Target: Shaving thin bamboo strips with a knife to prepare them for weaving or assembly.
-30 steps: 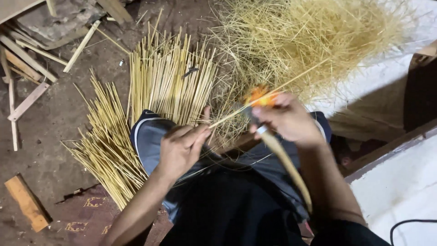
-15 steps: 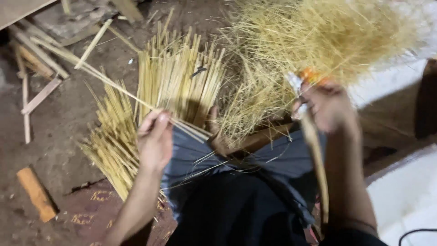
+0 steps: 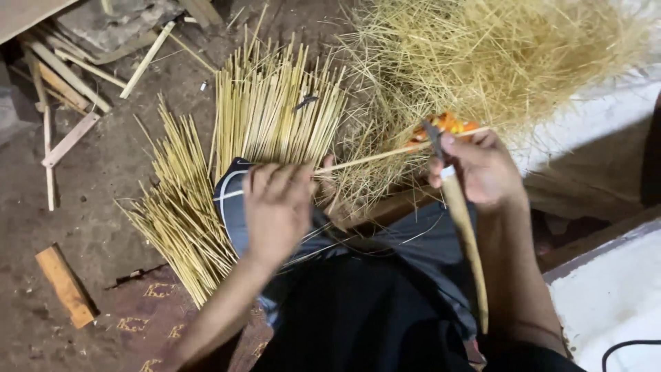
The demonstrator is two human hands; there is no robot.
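Observation:
My left hand grips one thin bamboo stick over my knee, and the stick runs right toward my right hand. That right hand holds a knife with a long pale wooden handle; its dark blade rests against the stick near its far end. Something orange shows just behind the blade. Two bundles of trimmed yellow sticks lie on the ground ahead and to the left of my knees.
A large heap of fine straw-like shavings fills the upper right. Wooden offcuts and slats lie scattered at the upper left, and a short wood block lies lower left. A white surface is at the right.
My left hand swung left to the bundles and came back to my knee holding a stick. My right hand moved right, then returned, and the blade now meets the stick.

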